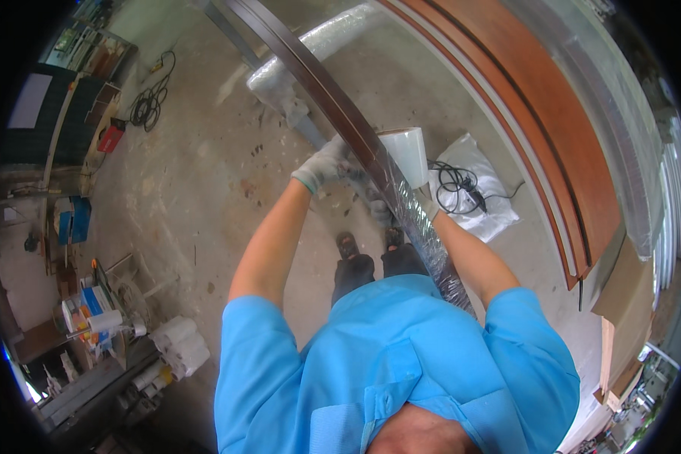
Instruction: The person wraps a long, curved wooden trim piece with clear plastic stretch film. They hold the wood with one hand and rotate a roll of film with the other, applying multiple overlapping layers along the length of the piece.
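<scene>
A long dark brown profile bar (321, 87) runs from the top of the view down to my body; its lower stretch (424, 234) is wrapped in clear plastic film. My left hand (327, 163), in a grey work glove, grips the bar where the wrapping begins. My right hand (425, 203), also gloved, sits behind the bar and holds a roll of clear stretch film (406, 155) pressed against it. My feet (371, 244) stand on the concrete floor below.
Stacked red-brown and white door frames (552, 121) lie at the right. A film-wrapped bundle (310, 57) rests behind the bar. A white bag with a black cable (469, 185) lies on the floor. Film rolls (178, 344), boxes and clutter crowd the left.
</scene>
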`<action>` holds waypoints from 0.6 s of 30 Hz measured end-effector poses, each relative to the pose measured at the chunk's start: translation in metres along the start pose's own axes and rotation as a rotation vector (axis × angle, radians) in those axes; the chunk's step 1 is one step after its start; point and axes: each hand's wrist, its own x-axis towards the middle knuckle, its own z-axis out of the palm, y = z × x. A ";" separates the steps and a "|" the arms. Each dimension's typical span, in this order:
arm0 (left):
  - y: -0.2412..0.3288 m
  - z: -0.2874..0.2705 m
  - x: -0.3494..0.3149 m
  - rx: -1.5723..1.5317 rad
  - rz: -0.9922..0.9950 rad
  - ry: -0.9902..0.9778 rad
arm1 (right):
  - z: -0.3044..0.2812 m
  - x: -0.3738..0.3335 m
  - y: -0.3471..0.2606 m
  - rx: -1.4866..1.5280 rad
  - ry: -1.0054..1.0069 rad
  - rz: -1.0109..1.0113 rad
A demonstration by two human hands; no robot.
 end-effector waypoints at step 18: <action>0.201 -0.045 -0.064 -0.633 -0.501 0.161 | 0.181 -0.062 -0.015 -2.234 0.098 -1.237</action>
